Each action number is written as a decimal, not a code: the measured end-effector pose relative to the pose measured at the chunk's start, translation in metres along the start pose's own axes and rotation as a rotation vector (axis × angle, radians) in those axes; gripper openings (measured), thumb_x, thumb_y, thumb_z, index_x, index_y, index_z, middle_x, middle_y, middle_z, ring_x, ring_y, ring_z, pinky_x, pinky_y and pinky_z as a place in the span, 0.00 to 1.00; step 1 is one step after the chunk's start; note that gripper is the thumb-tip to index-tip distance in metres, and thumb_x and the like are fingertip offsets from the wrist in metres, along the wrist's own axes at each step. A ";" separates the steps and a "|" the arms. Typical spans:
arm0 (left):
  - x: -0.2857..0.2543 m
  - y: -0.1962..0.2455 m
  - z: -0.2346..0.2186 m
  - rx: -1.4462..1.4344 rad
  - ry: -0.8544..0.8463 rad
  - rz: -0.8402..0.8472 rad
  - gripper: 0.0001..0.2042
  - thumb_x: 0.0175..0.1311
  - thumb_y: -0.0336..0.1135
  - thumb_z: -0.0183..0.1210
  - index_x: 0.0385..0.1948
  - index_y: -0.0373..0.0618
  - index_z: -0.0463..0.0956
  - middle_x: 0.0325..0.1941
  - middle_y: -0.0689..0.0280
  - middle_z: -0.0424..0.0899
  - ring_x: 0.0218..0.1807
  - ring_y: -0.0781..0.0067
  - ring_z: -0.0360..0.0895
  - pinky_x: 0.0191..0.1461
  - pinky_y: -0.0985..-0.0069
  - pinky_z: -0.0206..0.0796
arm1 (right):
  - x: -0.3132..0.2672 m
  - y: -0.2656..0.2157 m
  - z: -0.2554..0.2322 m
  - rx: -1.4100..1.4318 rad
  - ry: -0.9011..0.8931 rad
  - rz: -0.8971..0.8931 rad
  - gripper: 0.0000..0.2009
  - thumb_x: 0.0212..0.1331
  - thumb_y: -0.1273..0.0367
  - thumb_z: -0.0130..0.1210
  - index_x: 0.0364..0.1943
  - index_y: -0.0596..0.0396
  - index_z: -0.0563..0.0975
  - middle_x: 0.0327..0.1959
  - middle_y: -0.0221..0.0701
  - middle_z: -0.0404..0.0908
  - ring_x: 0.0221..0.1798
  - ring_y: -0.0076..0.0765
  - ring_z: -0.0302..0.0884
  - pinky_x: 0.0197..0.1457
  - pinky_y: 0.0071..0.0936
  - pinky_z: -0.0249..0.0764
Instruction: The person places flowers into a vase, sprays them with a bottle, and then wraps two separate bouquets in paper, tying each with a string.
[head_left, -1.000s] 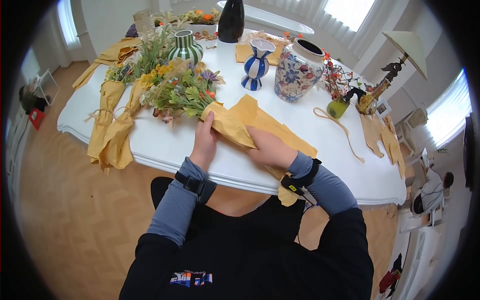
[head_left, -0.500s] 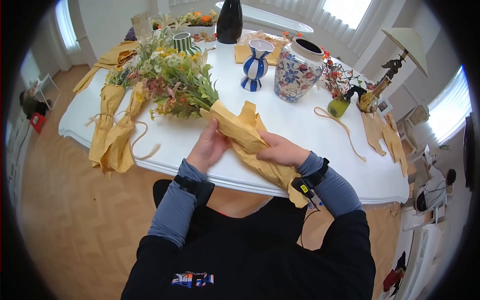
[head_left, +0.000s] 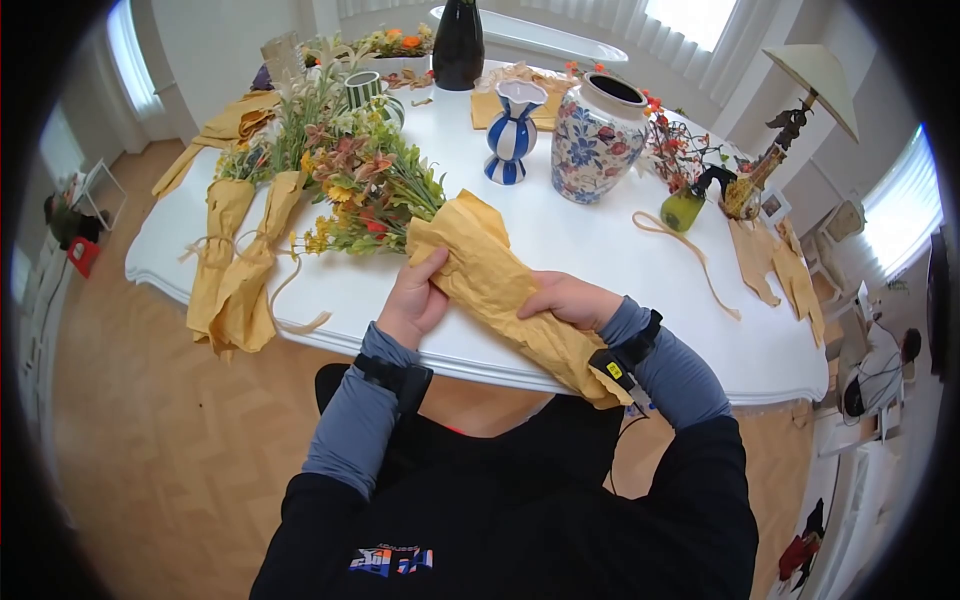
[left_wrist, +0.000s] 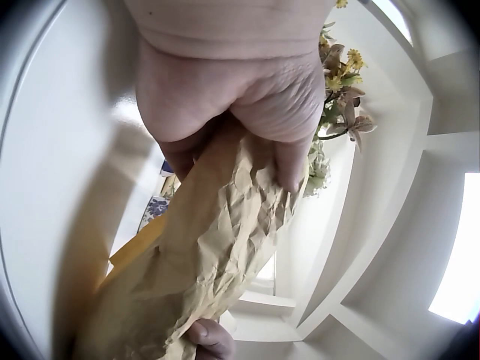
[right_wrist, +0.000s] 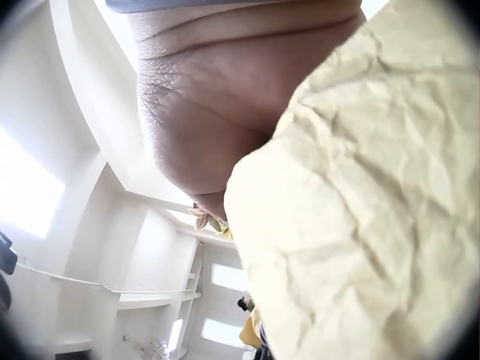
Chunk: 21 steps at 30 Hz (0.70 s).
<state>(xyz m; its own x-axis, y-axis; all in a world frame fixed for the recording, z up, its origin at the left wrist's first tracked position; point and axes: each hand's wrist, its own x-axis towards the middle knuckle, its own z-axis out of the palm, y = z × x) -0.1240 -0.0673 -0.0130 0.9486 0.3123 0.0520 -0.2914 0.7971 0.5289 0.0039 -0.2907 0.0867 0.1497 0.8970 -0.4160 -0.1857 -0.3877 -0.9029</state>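
Observation:
In the head view a bouquet of mixed flowers [head_left: 365, 180] lies slantwise over the table's front, its stems hidden inside crumpled brown wrapping paper [head_left: 490, 275]. My left hand [head_left: 414, 304] grips the paper near its top, just below the blooms, with the thumb on top. Farther down the roll, my right hand [head_left: 576, 301] holds the paper from the other side, thumb on top. The left wrist view shows the creased paper [left_wrist: 225, 232] within the left hand's grasp. Much of the right wrist view is filled by the paper [right_wrist: 367, 202] against the right palm.
Two paper-wrapped bouquets [head_left: 228, 265] tied with twine lie left. Behind stand a blue-striped vase [head_left: 512, 140], a floral vase [head_left: 598, 145], a green-striped vase [head_left: 363, 90] and a dark vase [head_left: 459, 50]. To the right are loose twine [head_left: 705, 265], a green spray bottle [head_left: 682, 210] and paper pieces [head_left: 752, 262].
The bouquet has rolled over, bringing different flowers to the top. The paper's loose flap, spread to the right earlier, is now wound round the stems. Both hands still hold the wrap.

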 end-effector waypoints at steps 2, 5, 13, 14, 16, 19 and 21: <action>0.002 0.000 0.000 0.057 0.007 0.047 0.23 0.75 0.33 0.60 0.69 0.44 0.69 0.68 0.62 0.78 0.69 0.61 0.75 0.76 0.58 0.65 | 0.000 -0.001 0.000 -0.055 0.018 0.023 0.29 0.64 0.72 0.58 0.71 0.59 0.69 0.61 0.33 0.81 0.63 0.26 0.75 0.69 0.26 0.70; 0.001 0.002 0.004 0.112 0.045 0.100 0.22 0.74 0.31 0.59 0.68 0.43 0.70 0.66 0.62 0.80 0.66 0.62 0.78 0.72 0.61 0.70 | 0.002 0.003 -0.005 -0.505 0.049 -0.112 0.34 0.63 0.62 0.63 0.71 0.62 0.68 0.62 0.40 0.81 0.64 0.34 0.76 0.70 0.29 0.70; 0.003 0.002 0.016 0.176 0.228 0.278 0.18 0.70 0.25 0.62 0.60 0.40 0.74 0.59 0.62 0.83 0.58 0.65 0.82 0.63 0.67 0.76 | -0.007 0.003 -0.009 -0.974 0.178 -0.203 0.54 0.54 0.44 0.69 0.77 0.65 0.56 0.62 0.57 0.77 0.65 0.54 0.77 0.71 0.35 0.70; 0.004 0.001 0.016 0.199 0.261 0.335 0.18 0.70 0.25 0.62 0.60 0.39 0.74 0.58 0.62 0.83 0.58 0.65 0.82 0.63 0.68 0.76 | -0.008 0.002 -0.010 -0.967 0.187 -0.201 0.54 0.54 0.44 0.69 0.77 0.65 0.56 0.62 0.57 0.77 0.65 0.54 0.77 0.71 0.35 0.70; 0.004 0.001 0.015 0.214 0.280 0.359 0.17 0.70 0.25 0.62 0.59 0.39 0.74 0.58 0.62 0.83 0.58 0.65 0.82 0.62 0.68 0.76 | -0.010 0.003 -0.012 -0.992 0.192 -0.079 0.52 0.52 0.41 0.69 0.74 0.63 0.62 0.61 0.56 0.79 0.63 0.55 0.79 0.68 0.37 0.73; 0.005 0.001 0.017 0.232 0.292 0.374 0.17 0.70 0.25 0.61 0.60 0.38 0.74 0.58 0.61 0.83 0.57 0.66 0.82 0.61 0.69 0.77 | -0.014 0.000 -0.014 -0.961 0.203 -0.019 0.42 0.56 0.44 0.67 0.67 0.61 0.73 0.57 0.50 0.84 0.59 0.53 0.82 0.65 0.39 0.75; 0.004 0.002 0.022 0.250 0.335 0.411 0.17 0.71 0.25 0.61 0.60 0.38 0.74 0.58 0.61 0.83 0.57 0.65 0.82 0.61 0.69 0.77 | -0.014 0.006 -0.016 -1.001 0.207 -0.040 0.36 0.59 0.46 0.65 0.63 0.60 0.77 0.55 0.49 0.85 0.58 0.53 0.82 0.63 0.39 0.75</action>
<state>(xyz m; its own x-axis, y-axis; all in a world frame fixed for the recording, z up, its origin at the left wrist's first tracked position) -0.1178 -0.0757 0.0068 0.6615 0.7485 0.0457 -0.5503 0.4432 0.7076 0.0165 -0.3090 0.0852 0.3207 0.8957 -0.3081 0.7052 -0.4430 -0.5537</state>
